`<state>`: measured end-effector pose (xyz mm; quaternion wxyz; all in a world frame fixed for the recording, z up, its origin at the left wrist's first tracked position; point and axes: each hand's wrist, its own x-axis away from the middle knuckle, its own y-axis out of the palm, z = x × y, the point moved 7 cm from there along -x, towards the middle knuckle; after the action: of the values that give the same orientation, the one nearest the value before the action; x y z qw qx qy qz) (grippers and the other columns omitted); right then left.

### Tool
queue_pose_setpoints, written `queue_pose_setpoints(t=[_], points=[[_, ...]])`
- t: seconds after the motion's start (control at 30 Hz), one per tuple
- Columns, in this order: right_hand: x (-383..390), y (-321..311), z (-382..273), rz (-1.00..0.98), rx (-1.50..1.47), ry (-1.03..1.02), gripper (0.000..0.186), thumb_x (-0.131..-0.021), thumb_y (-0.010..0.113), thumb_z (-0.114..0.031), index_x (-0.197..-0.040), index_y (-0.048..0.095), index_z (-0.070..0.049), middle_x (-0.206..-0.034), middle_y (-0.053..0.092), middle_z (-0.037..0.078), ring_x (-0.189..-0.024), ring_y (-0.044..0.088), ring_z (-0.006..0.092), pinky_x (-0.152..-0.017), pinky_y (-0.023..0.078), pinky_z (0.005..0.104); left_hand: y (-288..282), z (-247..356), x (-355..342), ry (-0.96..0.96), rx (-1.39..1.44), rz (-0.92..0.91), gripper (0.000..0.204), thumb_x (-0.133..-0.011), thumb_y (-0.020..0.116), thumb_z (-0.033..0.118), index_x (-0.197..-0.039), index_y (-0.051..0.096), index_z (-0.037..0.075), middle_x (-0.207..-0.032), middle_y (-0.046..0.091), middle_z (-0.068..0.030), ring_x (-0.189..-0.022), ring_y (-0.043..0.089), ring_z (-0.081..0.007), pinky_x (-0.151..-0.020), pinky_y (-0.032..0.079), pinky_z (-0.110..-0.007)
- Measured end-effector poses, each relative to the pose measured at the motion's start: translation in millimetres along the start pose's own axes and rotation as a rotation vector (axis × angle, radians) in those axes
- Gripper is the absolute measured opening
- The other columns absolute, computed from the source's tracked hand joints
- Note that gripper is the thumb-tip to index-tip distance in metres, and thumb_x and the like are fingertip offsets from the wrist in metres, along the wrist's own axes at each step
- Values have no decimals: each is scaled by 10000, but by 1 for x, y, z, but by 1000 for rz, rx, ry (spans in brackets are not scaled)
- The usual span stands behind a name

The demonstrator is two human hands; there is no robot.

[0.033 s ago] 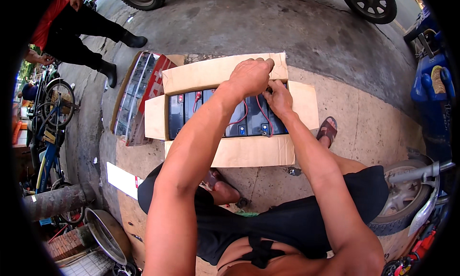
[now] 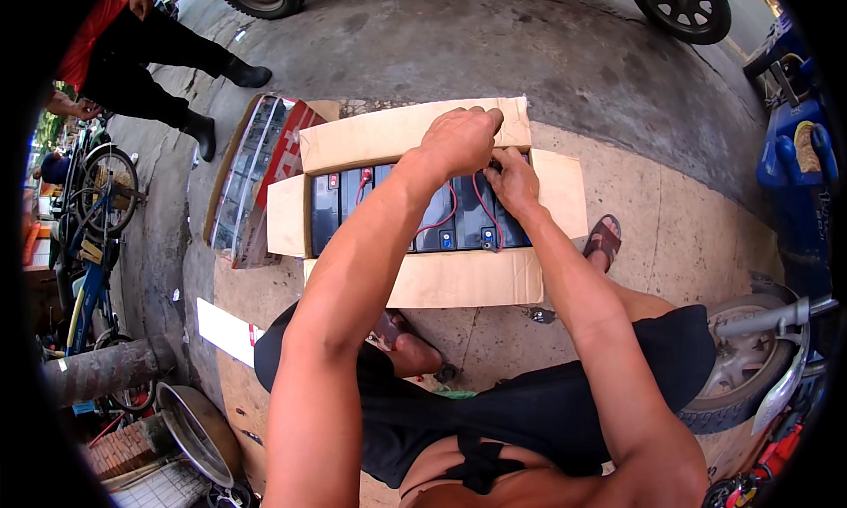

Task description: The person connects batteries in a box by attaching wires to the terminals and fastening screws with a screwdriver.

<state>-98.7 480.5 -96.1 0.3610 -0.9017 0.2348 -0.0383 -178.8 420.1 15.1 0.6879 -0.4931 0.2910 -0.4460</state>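
Observation:
An open cardboard box [image 2: 423,278] lies in front of me with its flaps folded out. Several dark batteries [image 2: 326,212] stand side by side in it, with a red wire [image 2: 483,206] running over the tops at the right. My left hand [image 2: 460,140] is closed over the box's far side, its fingers curled; whatever they grip is hidden. Just right of it, my right hand [image 2: 514,181] is pinched at the far end of the rightmost batteries. Its fingertips conceal what lies between them. My left forearm covers the middle batteries.
A red-and-white carton [image 2: 269,186] stands against the box's left side. Beyond it are a person's boots [image 2: 201,135]. White card [image 2: 227,331] lies near my left knee. A wheel [image 2: 741,367] is close by my right knee, a metal basin [image 2: 201,428] at lower left.

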Motion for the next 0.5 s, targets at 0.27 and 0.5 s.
queue_pose_setpoints(t=[0.27,0.5], points=[[-8,3,6,-91,84,1,208,-811,634,-150,-1012,685,-136,-963,609,121,-929,600,323,-795,478,410,-6,5,-7,-208,-121,-182,198,-749,594,88,-919,642,-1,-854,664,-219,-859,647,-364,-714,496,-448],[-12,3,6,-126,41,-26,196,-816,610,-141,-995,690,-139,-939,615,131,-895,610,340,-768,485,424,-3,26,-9,104,-227,-280,214,-719,613,55,-928,658,64,-843,678,-167,-839,652,-336,-711,495,-428]])
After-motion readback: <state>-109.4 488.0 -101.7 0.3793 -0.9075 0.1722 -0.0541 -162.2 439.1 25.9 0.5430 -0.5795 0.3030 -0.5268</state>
